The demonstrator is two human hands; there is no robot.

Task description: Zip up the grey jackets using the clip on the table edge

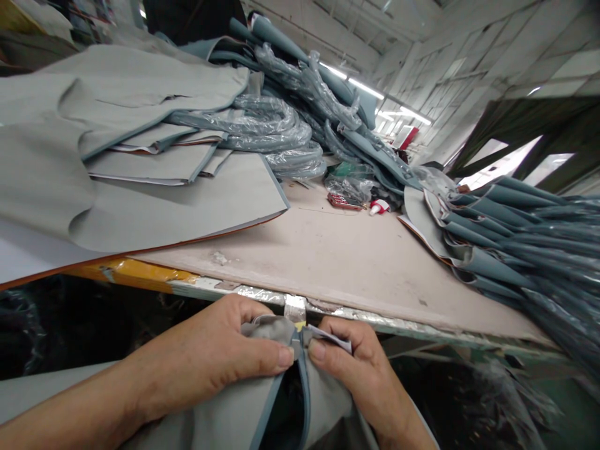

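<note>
Grey fabric with blue edging (234, 406) hangs in front of the table's front edge. My left hand (225, 350) pinches one edge of it, thumb on top, with some cloth bunched under the fingers. Close beside it, my right hand (349, 356) grips the other edge between thumb and bent fingers, and a thin pale flap sticks out there. The two blue edges meet between my thumbs and part below into a dark gap. A small yellow piece (300, 325) shows just above where they meet.
Large grey sheets (187, 206) cover the left of the table (337, 250). Plastic-wrapped blue rolls (281, 131) lie behind. A red phone-like object (345, 201) and a red-and-white bottle (379, 207) lie mid-table. Blue-grey folded pieces (497, 231) are stacked on the right.
</note>
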